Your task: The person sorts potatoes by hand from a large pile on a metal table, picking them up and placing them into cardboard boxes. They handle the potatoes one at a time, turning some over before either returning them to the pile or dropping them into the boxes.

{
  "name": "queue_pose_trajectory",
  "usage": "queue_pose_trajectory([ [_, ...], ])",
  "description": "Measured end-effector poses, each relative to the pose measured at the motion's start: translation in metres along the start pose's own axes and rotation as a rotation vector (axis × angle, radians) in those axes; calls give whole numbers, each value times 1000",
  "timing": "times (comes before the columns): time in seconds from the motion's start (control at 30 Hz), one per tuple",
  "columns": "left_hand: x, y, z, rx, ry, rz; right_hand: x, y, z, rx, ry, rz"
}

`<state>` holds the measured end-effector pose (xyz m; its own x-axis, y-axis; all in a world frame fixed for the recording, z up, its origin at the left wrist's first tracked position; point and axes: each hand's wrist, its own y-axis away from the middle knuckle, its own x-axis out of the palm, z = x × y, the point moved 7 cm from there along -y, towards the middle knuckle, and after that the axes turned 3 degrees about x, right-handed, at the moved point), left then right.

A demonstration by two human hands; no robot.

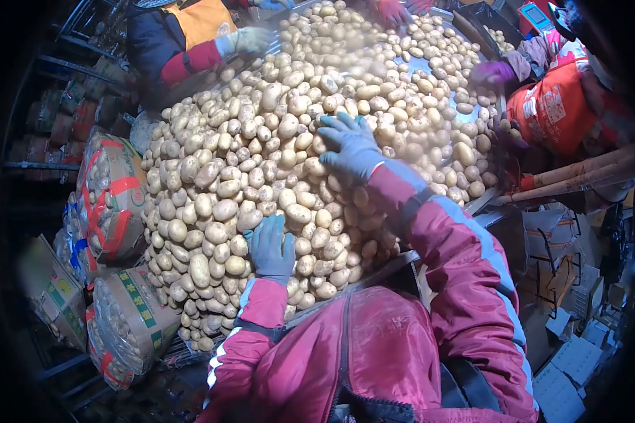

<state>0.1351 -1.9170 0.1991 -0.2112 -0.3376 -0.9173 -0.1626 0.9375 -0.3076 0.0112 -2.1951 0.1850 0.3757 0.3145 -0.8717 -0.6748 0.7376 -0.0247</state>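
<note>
A large heap of potatoes [212, 176] covers the work surface in front of me. My left hand [272, 250], in a grey-blue glove, rests on the near part of the heap with its fingers apart. Further up and to the right, my right hand [356, 146], gloved alike, lies over the potatoes with its fingers spread toward the upper left. Both hands touch potatoes, and neither is closed round one. What lies under the palms is hidden.
Gloved hands of other people [247, 42] work at the heap's far edge and right side. Bagged potatoes [113, 197] stand at the left. A metal edge [384, 271] runs before my body. Wooden poles [578, 173] and cartons [575, 359] are at the right.
</note>
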Motion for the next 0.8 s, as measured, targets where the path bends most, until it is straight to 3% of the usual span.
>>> queue_pose_trajectory([
  [0.03,2,2,0,-6,2,10,-5,-6,-10,-8,19,52],
  [0.1,2,1,2,2,-1,-21,-5,-18,-30,-8,122,-44],
  [0.17,3,-3,4,-4,29,-45,-7,-29,-66,107,189,-15],
  [0.23,-3,-2,6,-12,66,-57,-21,-11,-107,0,337,-184],
  [0.3,-6,-5,-2,-4,24,-23,-12,1,-157,4,261,-175],
  [0.5,-3,-3,2,-23,41,-38,-48,16,-239,380,197,-118],
  [0.57,-1,-4,5,-21,37,-42,-64,15,-227,440,259,-220],
  [0.63,-1,0,3,-24,33,-31,-63,19,-165,358,-236,-173],
  [0.7,-1,-3,2,-35,25,-11,-28,19,-112,354,-286,82],
  [0.77,-1,-4,1,-27,19,-16,2,19,-80,97,12,-81],
  [0.8,-2,-3,1,-24,17,-19,18,20,-90,100,9,-83],
])
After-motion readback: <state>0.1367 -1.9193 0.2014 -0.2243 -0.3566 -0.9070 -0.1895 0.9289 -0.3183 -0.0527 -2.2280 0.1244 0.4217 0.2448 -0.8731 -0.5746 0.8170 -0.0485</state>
